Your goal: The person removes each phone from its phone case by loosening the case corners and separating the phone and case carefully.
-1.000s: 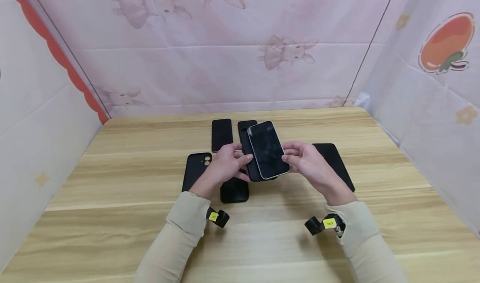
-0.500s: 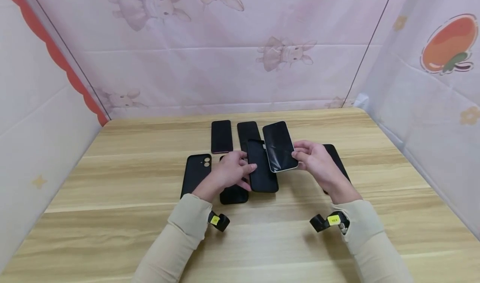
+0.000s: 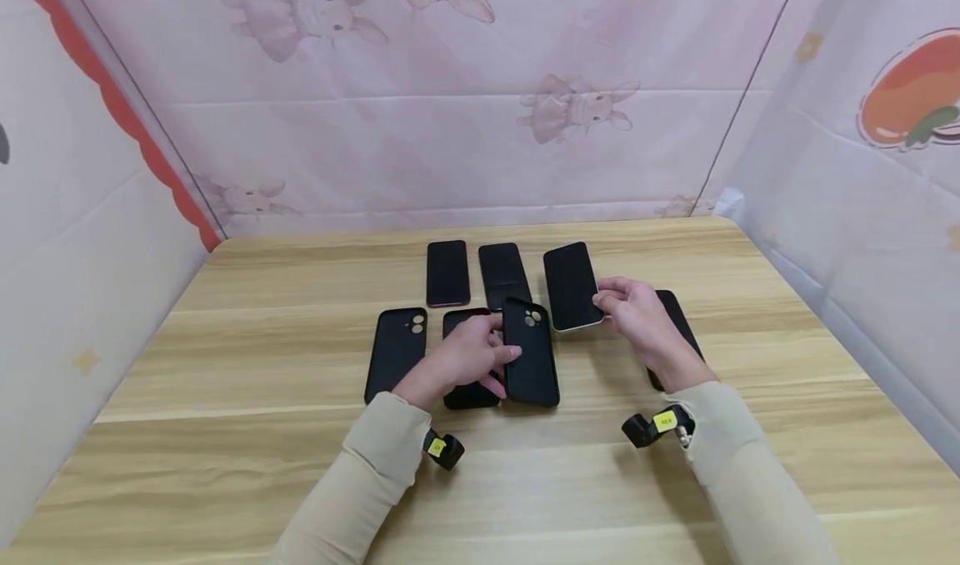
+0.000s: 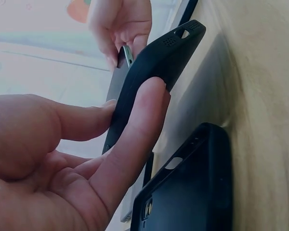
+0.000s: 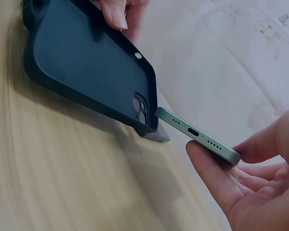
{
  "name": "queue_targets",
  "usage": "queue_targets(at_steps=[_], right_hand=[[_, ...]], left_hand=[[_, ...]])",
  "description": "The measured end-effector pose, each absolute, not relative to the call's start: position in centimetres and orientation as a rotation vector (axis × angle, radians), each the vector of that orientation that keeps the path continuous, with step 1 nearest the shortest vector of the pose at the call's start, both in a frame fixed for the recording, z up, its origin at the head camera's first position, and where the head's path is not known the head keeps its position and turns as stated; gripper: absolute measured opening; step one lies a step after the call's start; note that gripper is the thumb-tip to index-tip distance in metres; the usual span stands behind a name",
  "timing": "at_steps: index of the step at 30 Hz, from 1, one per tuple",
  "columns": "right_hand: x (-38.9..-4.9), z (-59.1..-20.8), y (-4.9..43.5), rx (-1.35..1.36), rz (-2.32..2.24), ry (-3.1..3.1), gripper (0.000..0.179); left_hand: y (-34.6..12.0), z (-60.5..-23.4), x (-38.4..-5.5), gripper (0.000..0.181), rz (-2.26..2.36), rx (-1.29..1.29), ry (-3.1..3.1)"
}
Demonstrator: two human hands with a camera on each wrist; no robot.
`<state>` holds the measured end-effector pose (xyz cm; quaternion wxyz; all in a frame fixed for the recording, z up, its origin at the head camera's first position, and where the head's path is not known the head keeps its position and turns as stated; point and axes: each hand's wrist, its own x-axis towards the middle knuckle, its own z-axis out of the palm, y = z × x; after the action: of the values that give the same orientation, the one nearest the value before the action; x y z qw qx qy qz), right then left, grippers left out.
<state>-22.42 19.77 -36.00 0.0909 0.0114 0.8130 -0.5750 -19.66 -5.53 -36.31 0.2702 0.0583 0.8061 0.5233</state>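
In the head view my left hand (image 3: 472, 351) pinches a black phone case (image 3: 532, 365) by its left edge, thumb inside and fingers beneath. The case's open side faces up, camera holes at its far end. To the right, my right hand (image 3: 637, 319) holds a smartphone (image 3: 573, 286) by its right edge, dark screen upward. The right wrist view shows the phone's pale green bottom edge (image 5: 197, 136) with its charging port, thumb above and a finger below. Case and phone are apart, both tilted above the table.
On the wooden table (image 3: 525, 498) another black case (image 3: 397, 348) lies at the left, and a second case (image 3: 471, 394) lies partly under my left hand. Two dark phones, one (image 3: 447, 273) beside another (image 3: 504, 273), lie at the back. A black flat item (image 3: 678, 323) lies behind my right wrist.
The phone lay over the case a second ago. My right hand has moved it right and back, away from the case, while my left hand has brought the case lower and nearer.
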Motion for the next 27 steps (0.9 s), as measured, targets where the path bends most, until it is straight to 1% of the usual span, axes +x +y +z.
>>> queue_targets(at_steps=[9,16,23,27], right_hand=[[-24.0,-36.9,20.3,0.042,-1.665,2.442,0.050],[-25.2,-37.7,20.4,0.014,-1.633,2.470,0.048],[-26.0,-37.8,20.8,-0.018,-1.607,2.492,0.050],[-26.4,-37.9,20.6,0.037,-1.518,2.519,0.047]], left_hand=[[-5.1,-36.9,-19.6,0.063,1.427,0.164,2.133],[-4.3,-37.0,-19.4,0.059,1.412,0.138,2.154],[-3.6,-37.0,-19.3,0.065,1.297,0.153,2.297],[-3.5,-36.7,-19.0,0.057,1.226,0.175,2.381]])
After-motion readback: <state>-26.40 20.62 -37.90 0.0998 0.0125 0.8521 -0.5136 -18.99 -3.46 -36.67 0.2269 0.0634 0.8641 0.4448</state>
